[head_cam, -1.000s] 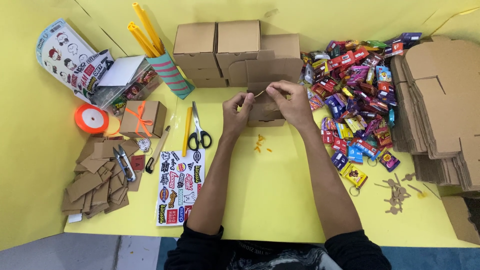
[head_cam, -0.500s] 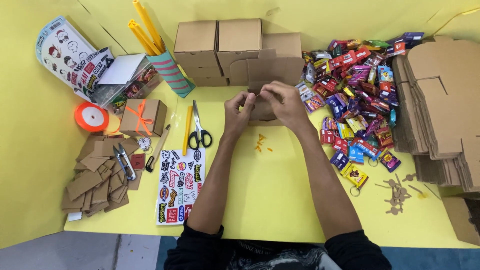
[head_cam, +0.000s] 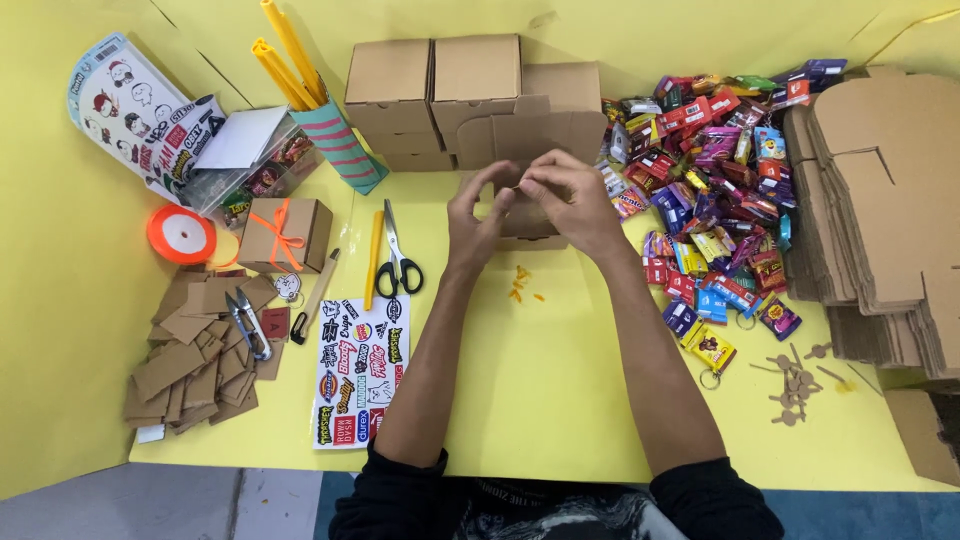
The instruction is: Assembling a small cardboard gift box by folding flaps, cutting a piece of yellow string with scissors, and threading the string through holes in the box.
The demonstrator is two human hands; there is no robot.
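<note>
- The left hand (head_cam: 478,215) and right hand (head_cam: 562,195) meet, fingertips pinched together over a small box (head_cam: 530,222); what they pinch is too small to make out.
- The hands hide most of that box, which sits on the yellow table (head_cam: 560,380).
- Behind the box: three closed cartons (head_cam: 470,90).
- Left of the box: one pair of scissors (head_cam: 397,260).
- Right of the box: a heap of sweets (head_cam: 715,190), too many to count.

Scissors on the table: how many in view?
1 pair of full-size scissors, black handles, lying left of the left hand, beside a yellow pen. A small snipper rests on the cardboard scraps; more could be hidden.
</note>
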